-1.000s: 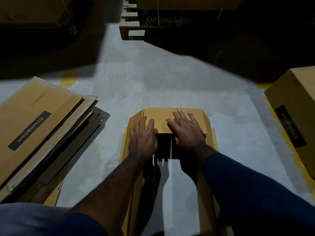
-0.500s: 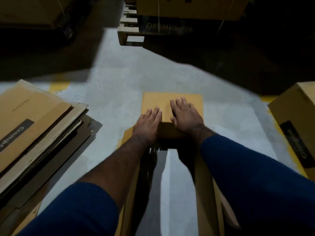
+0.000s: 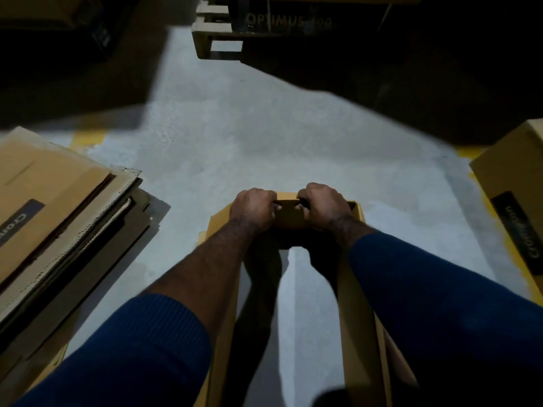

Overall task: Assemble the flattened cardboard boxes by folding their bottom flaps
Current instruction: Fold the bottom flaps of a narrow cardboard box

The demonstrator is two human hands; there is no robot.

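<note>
In the head view, the cardboard box [image 3: 361,318] stood open on the grey floor [image 3: 235,142], near its close edge, between the person's arms. The left hand [image 3: 254,207] and the right hand [image 3: 324,207] sat side by side. Both had fingers curled tight over the far flap [image 3: 286,218], likely to bend it in. A stack of flat boxes [image 3: 58,201] waited at the floor's left edge, within easy reach.

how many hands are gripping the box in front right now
2. The left hand curls over the far edge of the box on its left part, and the right hand curls over the same edge just beside it, on the right. No other hand is in view.
</note>
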